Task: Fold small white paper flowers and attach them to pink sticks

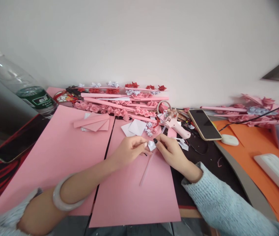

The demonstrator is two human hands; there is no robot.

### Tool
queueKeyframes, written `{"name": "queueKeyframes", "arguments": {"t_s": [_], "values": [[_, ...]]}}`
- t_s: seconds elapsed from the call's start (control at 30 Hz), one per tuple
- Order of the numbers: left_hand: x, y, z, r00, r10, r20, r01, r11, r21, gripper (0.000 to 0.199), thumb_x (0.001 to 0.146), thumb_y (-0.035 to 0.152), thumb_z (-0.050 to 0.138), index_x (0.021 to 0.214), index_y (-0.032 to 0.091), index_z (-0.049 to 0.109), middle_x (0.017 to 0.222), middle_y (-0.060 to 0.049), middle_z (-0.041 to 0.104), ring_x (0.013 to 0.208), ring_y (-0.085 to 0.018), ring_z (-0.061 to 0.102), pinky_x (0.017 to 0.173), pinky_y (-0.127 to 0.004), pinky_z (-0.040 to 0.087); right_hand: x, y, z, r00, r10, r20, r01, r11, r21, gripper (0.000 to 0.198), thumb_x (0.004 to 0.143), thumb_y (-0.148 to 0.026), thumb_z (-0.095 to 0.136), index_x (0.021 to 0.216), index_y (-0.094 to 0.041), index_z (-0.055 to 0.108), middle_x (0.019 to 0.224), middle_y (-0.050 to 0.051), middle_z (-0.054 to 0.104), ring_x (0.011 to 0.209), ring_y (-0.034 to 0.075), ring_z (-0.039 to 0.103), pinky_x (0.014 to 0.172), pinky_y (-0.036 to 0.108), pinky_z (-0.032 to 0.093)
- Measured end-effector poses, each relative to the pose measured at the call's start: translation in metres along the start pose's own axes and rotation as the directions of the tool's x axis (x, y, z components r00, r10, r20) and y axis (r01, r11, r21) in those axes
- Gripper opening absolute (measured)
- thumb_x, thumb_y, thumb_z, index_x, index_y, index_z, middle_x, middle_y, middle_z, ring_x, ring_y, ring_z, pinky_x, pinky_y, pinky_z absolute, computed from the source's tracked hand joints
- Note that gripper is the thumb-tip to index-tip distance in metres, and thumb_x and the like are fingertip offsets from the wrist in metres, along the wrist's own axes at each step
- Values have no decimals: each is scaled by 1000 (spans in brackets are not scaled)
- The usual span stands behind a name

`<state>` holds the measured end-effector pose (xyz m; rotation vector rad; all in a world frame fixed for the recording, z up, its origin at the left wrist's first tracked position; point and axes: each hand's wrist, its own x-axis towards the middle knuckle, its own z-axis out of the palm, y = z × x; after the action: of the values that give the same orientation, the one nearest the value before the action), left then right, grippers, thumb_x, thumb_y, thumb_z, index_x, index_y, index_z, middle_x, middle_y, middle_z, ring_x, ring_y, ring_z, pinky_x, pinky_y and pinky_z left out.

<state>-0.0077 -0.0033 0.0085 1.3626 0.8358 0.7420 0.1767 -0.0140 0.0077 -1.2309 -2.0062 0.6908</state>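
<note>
Between my two hands is a small folded white paper piece (151, 145), above the right-hand pink sheet (132, 196). My left hand (131, 149) pinches its left side with thumb and fingers. The fingertips of my right hand (170, 149), with dark nails, close on its right side. Below the hands a thin translucent stick (145, 170) lies slantwise on the pink sheet; its upper part is partly hidden. White paper squares (136, 127) and small white paper flowers (149, 129) lie just beyond my fingers. A pink glue gun (177, 126) rests behind my right hand.
Rolled pink paper sticks and pink paper roses (92, 107) pile along the wall. Folded pink papers (94, 123) lie left, near a water bottle (33, 91) and a dark phone (19, 139). To the right are another phone (204, 124), a white case (230, 140) and orange sheets (252, 170).
</note>
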Motion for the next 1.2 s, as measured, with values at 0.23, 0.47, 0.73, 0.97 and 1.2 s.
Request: {"name": "queueKeyframes", "arguments": {"t_s": [0.23,0.47,0.73,0.97,1.2], "values": [[0,0,-2,1000,-20,-10,20,999,-42,23,86,30,50,94,11,60,86,-8,68,80,-18,68,73,-29,54,-2,-1,2,999,14,-31,-14,1000,-12,21,88,-17,42,68,-20,37,58,-4,42,52,11,38,52,23,30],[1,-6,-1,997,-49,53,50,998,-23,20,80,30,59,75,11,57,74,-7,67,72,-19,68,69,-30,55,-4,-4,2,999,-19,32,19,1000,-4,19,87,-15,43,69,-19,38,61,-3,44,54,11,40,53,23,32],[3,-7,-3,992,-8,123,18,996,-85,22,85,31,55,78,11,57,77,-7,67,76,-19,69,70,-30,55,-4,-4,2,994,-59,89,63,997,-35,26,89,-15,40,65,-20,33,56,-5,39,51,9,38,51,21,29],[2,-6,-2,992,-16,124,27,995,-93,22,85,32,54,79,11,57,75,-5,66,75,-19,69,71,-31,55,-5,-3,2,994,-83,67,85,996,-22,27,90,-16,38,64,-20,33,56,-5,38,50,9,37,49,21,29],[2,-7,1,994,-47,103,55,996,-74,17,78,27,63,80,10,59,75,-6,67,74,-18,67,72,-33,55,-5,-3,2,992,-83,99,85,996,-14,25,90,-15,37,66,-19,40,56,-4,43,50,10,41,51,22,31]]}}
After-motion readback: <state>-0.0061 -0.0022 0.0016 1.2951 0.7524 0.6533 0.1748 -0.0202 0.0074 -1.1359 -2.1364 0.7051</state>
